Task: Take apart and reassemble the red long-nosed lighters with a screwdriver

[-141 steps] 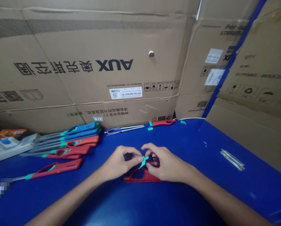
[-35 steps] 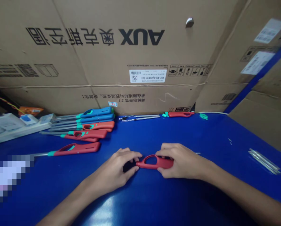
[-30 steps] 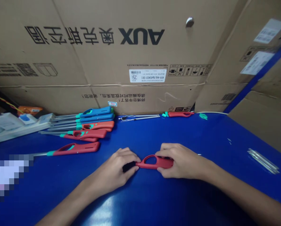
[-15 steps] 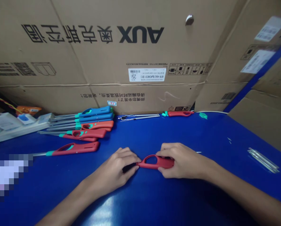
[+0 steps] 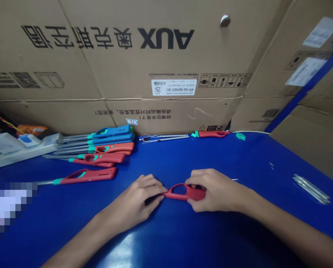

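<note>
A red lighter handle (image 5: 193, 193) with an oval finger opening lies between my hands, just over the blue table. Its broad end is gripped by my right hand (image 5: 209, 190), with the fingers behind and the thumb in front. At the narrow tip, the thumb and fingertips of my left hand (image 5: 146, 195) are closed on it. No metal tube or green part shows on this handle; my left fingers partly hide the tip. Left of my hands lies a long-necked red lighter (image 5: 91, 175) with a green collar.
Several blue, orange and red long-necked lighters (image 5: 110, 138) lie in a row at the back left, beside a power strip (image 5: 24, 150). Thin metal rods (image 5: 166, 138), another red handle (image 5: 211, 134) and green pieces (image 5: 240, 136) lie along the cardboard wall (image 5: 113, 63). Metal tubes (image 5: 311, 189) lie right.
Both hands keep their hold on the red handle, almost unmoved. The background has shifted very slightly with the camera.
</note>
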